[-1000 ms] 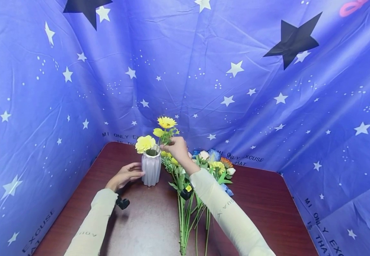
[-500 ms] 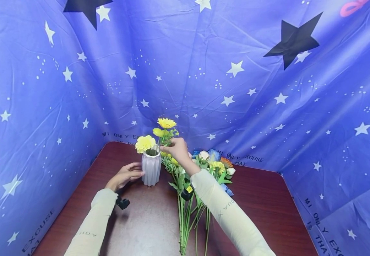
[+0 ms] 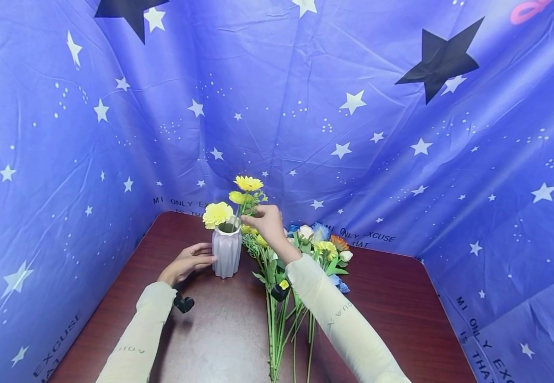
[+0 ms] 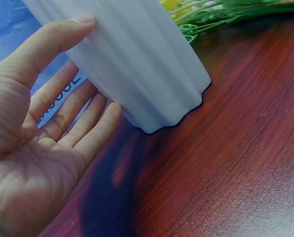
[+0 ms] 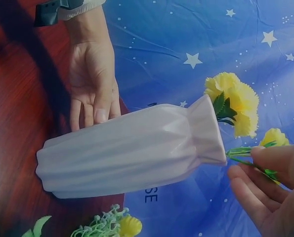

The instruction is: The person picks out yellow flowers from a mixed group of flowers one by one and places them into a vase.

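A pale, pleated vase (image 3: 226, 252) stands upright on the table, a yellow flower (image 3: 217, 215) leaning from its mouth. My left hand (image 3: 190, 263) is at the vase's left side; in the left wrist view its thumb (image 4: 63, 37) touches the wall and the fairly straight fingers (image 4: 100, 129) lie along the edge. With thumb and fingertips, my right hand (image 3: 268, 226) pinches the green stems (image 5: 240, 153) of a yellow flower spray (image 3: 249, 184) at the vase's mouth. The stems' lower ends are hidden inside the vase.
Right of the vase lies a pile of artificial flowers (image 3: 326, 249) in several colours, their long stems (image 3: 277, 340) running toward the near edge. The dark red table (image 3: 387, 303) is surrounded by a blue star-printed cloth (image 3: 277, 106).
The flower spray dipped slightly with my right hand, then shifted a little to the left. My left hand and the vase have stayed where they were.
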A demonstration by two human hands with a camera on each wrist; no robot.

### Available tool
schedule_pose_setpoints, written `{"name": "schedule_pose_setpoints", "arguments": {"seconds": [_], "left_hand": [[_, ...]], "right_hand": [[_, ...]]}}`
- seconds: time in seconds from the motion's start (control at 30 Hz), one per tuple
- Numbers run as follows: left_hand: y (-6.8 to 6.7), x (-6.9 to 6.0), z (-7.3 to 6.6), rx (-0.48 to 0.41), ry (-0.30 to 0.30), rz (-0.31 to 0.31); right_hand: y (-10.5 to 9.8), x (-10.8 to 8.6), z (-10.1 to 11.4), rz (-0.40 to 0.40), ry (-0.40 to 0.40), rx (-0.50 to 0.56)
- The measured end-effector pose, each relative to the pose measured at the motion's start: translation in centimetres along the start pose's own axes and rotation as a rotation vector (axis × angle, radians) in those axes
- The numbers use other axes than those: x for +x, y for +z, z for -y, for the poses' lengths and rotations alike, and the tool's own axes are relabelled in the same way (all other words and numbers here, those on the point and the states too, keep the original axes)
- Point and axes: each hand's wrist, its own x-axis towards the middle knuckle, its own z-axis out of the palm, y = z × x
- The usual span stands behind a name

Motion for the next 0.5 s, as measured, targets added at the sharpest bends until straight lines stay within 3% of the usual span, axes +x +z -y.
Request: {"name": "schedule_pose_setpoints", "arguments": {"seconds": [0.1, 0.33, 0.5], "left_hand": [[0.05, 0.08, 0.11, -0.004, 0.009, 0.004], [-0.01, 0.01, 0.25, -0.007, 0.017, 0.005], [-0.08, 0.04, 0.18, -0.002, 0.028, 0.015]], "right_hand": [[0.15, 0.05, 0.01, 0.010, -0.001, -0.012], [0.37, 0.18, -0.05, 0.034, -0.021, -0.155], [0.20, 0.07, 0.12, 0.039, -0.021, -0.161]]}}
